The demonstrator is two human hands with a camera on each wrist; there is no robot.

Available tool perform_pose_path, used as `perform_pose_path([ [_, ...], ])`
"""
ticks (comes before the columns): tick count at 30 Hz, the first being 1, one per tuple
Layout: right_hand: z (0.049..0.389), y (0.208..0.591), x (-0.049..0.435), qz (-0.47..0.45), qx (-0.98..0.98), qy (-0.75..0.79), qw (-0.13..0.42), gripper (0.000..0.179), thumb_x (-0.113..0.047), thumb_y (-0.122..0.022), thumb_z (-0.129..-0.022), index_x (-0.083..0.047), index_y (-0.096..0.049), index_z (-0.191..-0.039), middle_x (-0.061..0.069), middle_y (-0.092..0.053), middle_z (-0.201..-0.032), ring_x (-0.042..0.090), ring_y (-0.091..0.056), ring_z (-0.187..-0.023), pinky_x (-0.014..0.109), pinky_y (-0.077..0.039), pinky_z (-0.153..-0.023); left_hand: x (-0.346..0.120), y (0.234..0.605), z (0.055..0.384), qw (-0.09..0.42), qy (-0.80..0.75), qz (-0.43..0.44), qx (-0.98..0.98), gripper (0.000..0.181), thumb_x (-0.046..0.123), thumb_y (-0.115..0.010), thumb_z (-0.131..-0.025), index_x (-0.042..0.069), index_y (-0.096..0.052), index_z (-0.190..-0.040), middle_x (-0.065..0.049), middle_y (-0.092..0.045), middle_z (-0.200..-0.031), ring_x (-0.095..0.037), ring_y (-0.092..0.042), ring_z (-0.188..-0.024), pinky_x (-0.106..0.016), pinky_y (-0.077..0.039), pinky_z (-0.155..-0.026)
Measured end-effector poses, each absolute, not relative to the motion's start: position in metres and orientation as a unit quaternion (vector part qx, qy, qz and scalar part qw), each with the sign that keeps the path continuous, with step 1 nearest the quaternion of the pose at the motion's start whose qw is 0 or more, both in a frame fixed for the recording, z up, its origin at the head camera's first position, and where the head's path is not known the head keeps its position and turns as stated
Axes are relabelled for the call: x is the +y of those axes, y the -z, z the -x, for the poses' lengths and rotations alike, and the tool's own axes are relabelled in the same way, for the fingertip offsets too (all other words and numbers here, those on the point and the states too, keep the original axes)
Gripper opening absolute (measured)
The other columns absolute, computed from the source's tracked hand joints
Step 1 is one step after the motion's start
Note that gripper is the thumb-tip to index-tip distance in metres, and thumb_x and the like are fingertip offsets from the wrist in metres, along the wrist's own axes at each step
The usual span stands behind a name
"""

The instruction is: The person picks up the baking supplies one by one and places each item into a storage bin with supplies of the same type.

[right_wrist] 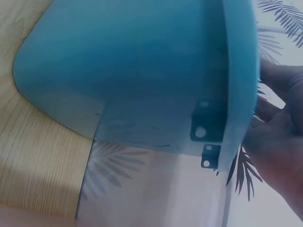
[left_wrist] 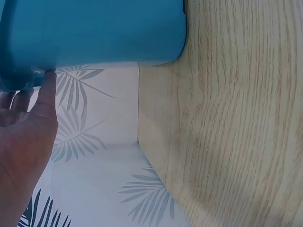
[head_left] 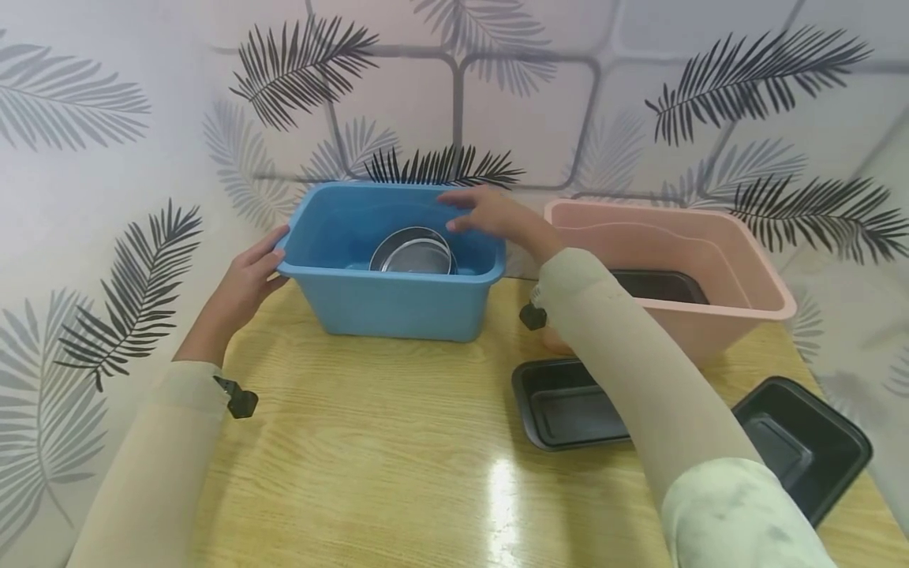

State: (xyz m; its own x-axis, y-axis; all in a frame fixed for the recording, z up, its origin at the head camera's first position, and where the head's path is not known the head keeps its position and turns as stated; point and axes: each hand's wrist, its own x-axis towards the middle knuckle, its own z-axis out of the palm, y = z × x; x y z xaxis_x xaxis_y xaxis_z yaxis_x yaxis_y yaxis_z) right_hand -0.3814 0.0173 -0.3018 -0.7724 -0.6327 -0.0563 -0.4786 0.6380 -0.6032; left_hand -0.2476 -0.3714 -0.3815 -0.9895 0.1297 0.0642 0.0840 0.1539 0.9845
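Observation:
A blue plastic tub (head_left: 398, 308) stands at the back of the table, also seen close up in both wrist views. Round metal cake tins (head_left: 415, 256) lie inside it, partly hidden by its near wall. At the tub's left end, my left hand (head_left: 252, 272) touches the rim with fingers extended; the left wrist view shows fingertips against the rim's underside. My right hand (head_left: 490, 213) is over the tub's right end, fingers apart and loosely bent, with nothing visible in its grasp. In the right wrist view that hand (right_wrist: 279, 127) appears beyond the rim.
Right of the blue tub stands a pink tub (head_left: 710, 331) with a dark pan (head_left: 656, 285) inside. Two dark rectangular loaf pans, one in front (head_left: 575, 406) and another at the right edge (head_left: 806, 442), sit on the wooden table (head_left: 355, 442). A leaf-patterned wall rises behind.

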Motion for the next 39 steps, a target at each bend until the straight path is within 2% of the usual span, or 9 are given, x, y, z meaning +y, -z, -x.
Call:
perform_pose_path([
  [11, 0.365, 0.295, 0.040, 0.327, 0.877, 0.329, 0.125, 0.062, -0.031, -0.069, -0.097, -0.018, -0.046, -0.153, 0.003, -0.046, -0.157, 0.022, -0.040, -0.146, 0.042, -0.033, -0.122, -0.373, 0.382, 0.247, 0.008, -0.644, -0.056, 0.763, 0.062, 0.033, -0.046, -0.108, 0.022, -0.018, -0.163, -0.006, -0.010, -0.171, -0.034, -0.016, -0.155, -0.053, -0.024, -0.121],
  [17, 0.349, 0.289, 0.058, 0.298, 0.878, 0.350, 0.137, 0.061, -0.041, -0.068, -0.096, -0.028, -0.048, -0.151, -0.002, -0.044, -0.158, 0.022, -0.036, -0.149, 0.050, -0.031, -0.122, -0.374, 0.381, 0.245, 0.009, -0.642, -0.050, 0.765, 0.065, 0.037, -0.046, -0.107, 0.020, -0.018, -0.163, -0.009, -0.010, -0.171, -0.034, -0.017, -0.155, -0.051, -0.025, -0.122],
  [23, 0.332, 0.282, 0.089, 0.273, 0.866, 0.391, 0.150, 0.060, -0.048, -0.067, -0.094, -0.037, -0.047, -0.150, -0.010, -0.037, -0.161, 0.023, -0.033, -0.150, 0.057, -0.026, -0.122, -0.375, 0.374, 0.241, 0.005, -0.608, -0.039, 0.793, 0.069, 0.043, -0.048, -0.105, 0.018, -0.020, -0.163, -0.006, -0.013, -0.170, -0.033, -0.026, -0.153, -0.040, -0.037, -0.116],
  [27, 0.329, 0.281, 0.113, 0.270, 0.859, 0.414, 0.130, 0.058, -0.044, -0.065, -0.096, -0.034, -0.048, -0.150, -0.008, -0.036, -0.162, 0.028, -0.042, -0.145, 0.058, -0.028, -0.121, -0.376, 0.371, 0.234, -0.001, -0.607, -0.036, 0.794, 0.068, 0.041, -0.051, -0.105, 0.014, -0.024, -0.161, -0.009, -0.021, -0.168, -0.020, -0.042, -0.146, -0.031, -0.042, -0.112],
  [30, 0.327, 0.279, 0.132, 0.271, 0.853, 0.432, 0.109, 0.056, -0.036, -0.064, -0.097, -0.027, -0.049, -0.151, -0.003, -0.040, -0.160, 0.030, -0.043, -0.144, 0.055, -0.031, -0.121, -0.376, 0.373, 0.225, -0.018, -0.613, -0.040, 0.789, 0.066, 0.037, -0.053, -0.105, 0.011, -0.029, -0.160, -0.013, -0.030, -0.165, -0.006, -0.055, -0.130, -0.025, -0.049, -0.105],
  [32, 0.324, 0.279, 0.144, 0.270, 0.846, 0.449, 0.098, 0.055, -0.032, -0.064, -0.098, -0.023, -0.050, -0.150, -0.001, -0.043, -0.159, 0.028, -0.042, -0.145, 0.054, -0.031, -0.121, -0.375, 0.377, 0.218, -0.035, -0.616, -0.040, 0.786, 0.063, 0.036, -0.054, -0.105, 0.009, -0.034, -0.158, -0.014, -0.037, -0.161, -0.002, -0.059, -0.121, -0.022, -0.053, -0.100],
  [36, 0.311, 0.276, 0.172, 0.240, 0.853, 0.453, 0.095, 0.058, -0.040, -0.066, -0.097, -0.027, -0.050, -0.151, -0.004, -0.044, -0.158, 0.021, -0.033, -0.149, 0.053, -0.025, -0.124, -0.373, 0.389, 0.200, -0.061, -0.626, -0.032, 0.776, 0.059, 0.033, -0.056, -0.104, 0.008, -0.041, -0.155, -0.003, -0.056, -0.145, -0.004, -0.063, -0.116, -0.021, -0.057, -0.093],
  [39, 0.299, 0.271, 0.195, 0.197, 0.882, 0.415, 0.108, 0.060, -0.055, -0.062, -0.095, -0.042, -0.044, -0.151, -0.012, -0.038, -0.161, 0.019, -0.026, -0.153, 0.056, -0.023, -0.123, -0.365, 0.399, 0.184, -0.065, -0.639, -0.032, 0.766, 0.058, 0.031, -0.056, -0.104, 0.006, -0.041, -0.154, 0.008, -0.062, -0.134, -0.005, -0.064, -0.115, -0.022, -0.057, -0.092],
])
